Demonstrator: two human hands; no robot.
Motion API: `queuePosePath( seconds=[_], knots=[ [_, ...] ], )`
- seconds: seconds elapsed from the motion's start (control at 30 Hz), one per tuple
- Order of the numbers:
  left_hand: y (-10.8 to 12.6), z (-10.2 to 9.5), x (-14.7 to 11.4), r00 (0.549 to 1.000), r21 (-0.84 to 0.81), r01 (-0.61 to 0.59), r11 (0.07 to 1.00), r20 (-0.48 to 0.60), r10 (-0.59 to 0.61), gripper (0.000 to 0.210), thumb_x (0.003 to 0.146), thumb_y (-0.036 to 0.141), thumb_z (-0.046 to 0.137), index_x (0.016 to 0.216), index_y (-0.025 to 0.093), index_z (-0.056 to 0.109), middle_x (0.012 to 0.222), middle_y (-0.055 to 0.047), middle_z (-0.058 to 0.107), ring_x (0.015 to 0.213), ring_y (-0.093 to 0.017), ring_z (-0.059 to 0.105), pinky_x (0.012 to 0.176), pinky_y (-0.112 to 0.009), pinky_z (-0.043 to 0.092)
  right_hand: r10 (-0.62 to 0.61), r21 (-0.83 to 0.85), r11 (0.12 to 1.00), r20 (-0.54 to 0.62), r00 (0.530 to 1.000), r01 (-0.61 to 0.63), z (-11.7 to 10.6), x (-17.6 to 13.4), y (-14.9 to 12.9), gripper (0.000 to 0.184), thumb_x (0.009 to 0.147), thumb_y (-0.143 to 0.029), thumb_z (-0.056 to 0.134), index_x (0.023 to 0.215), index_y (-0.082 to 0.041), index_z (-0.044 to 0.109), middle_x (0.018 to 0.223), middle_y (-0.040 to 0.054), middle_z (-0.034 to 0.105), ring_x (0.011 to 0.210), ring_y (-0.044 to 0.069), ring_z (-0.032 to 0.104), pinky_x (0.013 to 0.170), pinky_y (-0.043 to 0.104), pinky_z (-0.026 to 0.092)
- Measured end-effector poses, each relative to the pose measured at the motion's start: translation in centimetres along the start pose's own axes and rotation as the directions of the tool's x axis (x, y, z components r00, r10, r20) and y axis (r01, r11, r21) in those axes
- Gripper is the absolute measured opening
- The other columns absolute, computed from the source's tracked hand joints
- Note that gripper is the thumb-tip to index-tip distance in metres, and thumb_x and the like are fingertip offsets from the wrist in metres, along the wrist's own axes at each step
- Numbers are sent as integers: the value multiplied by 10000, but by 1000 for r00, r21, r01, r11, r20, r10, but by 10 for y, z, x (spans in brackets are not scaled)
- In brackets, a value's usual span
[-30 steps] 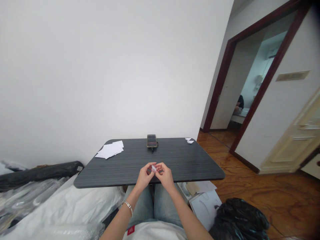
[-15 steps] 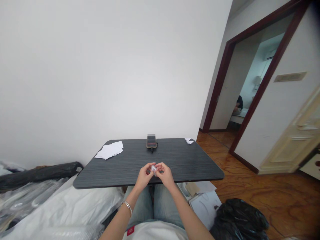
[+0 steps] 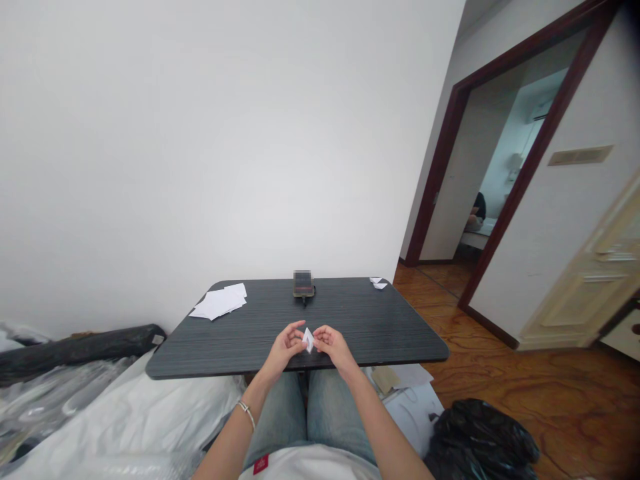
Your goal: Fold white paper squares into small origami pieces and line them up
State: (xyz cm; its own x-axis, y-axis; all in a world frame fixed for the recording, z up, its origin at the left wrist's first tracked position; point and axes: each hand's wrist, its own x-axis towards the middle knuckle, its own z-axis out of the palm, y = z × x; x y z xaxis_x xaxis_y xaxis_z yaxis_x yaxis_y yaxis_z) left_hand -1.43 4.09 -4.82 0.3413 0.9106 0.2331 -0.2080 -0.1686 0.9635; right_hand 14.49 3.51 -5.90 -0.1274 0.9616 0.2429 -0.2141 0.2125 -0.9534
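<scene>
A small white folded paper (image 3: 308, 340), now a pointed diamond shape, is held upright between my two hands over the front part of the dark table (image 3: 270, 317). My right hand (image 3: 331, 345) pinches its right edge between thumb and fingers. On the other side, my left hand (image 3: 286, 348) has its thumb against the paper's left edge. The left index finger is lifted away from it, and the other left fingers curl behind, partly hidden. A silver bracelet (image 3: 246, 413) circles my left wrist.
White paper sheets (image 3: 219, 302) lie in a loose pile at the table's left. Two small folded papers (image 3: 380, 286) are at the far right corner. A phone-like device (image 3: 303, 283) with a cable stands at the back. A black plastic bag (image 3: 480, 440) is on the floor; a person (image 3: 478, 212) sits beyond the doorway.
My hands have moved slightly apart, and the left index finger has lifted. The folded paper shows more fully, as a pointed diamond. The other things on the table stay put.
</scene>
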Motion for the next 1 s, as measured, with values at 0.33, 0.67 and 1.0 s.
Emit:
queuePosePath(
  seconds=[0.33, 0.67, 1.0],
  knots=[
    [6, -1, -3, 996, -69, 79, 995, 49, -75, 513, 673, 211, 664, 1150, 128, 491, 678, 13, 564, 600, -81, 498, 612, -207, 365, 106, -70, 993, 98, 990, -99, -5, -1, -10, 222, 624, -345, 675, 699, -139, 641, 590, -7, 610, 508, 96, 485, 527, 211, 367],
    [8, -1, -4, 994, -13, 71, 997, 78, -70, 447, 698, 288, 640, 1103, 141, 522, 626, 36, 499, 593, -88, 464, 604, -207, 338, 89, -115, 991, 194, 977, -68, -9, -2, -16, 253, 658, -390, 648, 616, -141, 630, 551, -28, 561, 534, 104, 455, 560, 211, 328],
    [5, -1, -2, 995, 29, 70, 997, 68, -72, 390, 700, 338, 626, 1026, 144, 533, 601, 38, 471, 575, -94, 446, 581, -209, 330, 106, -108, 990, 166, 980, -89, -8, 1, -12, 262, 628, -390, 663, 559, -143, 611, 506, -30, 540, 508, 107, 442, 525, 210, 321]
  ],
)
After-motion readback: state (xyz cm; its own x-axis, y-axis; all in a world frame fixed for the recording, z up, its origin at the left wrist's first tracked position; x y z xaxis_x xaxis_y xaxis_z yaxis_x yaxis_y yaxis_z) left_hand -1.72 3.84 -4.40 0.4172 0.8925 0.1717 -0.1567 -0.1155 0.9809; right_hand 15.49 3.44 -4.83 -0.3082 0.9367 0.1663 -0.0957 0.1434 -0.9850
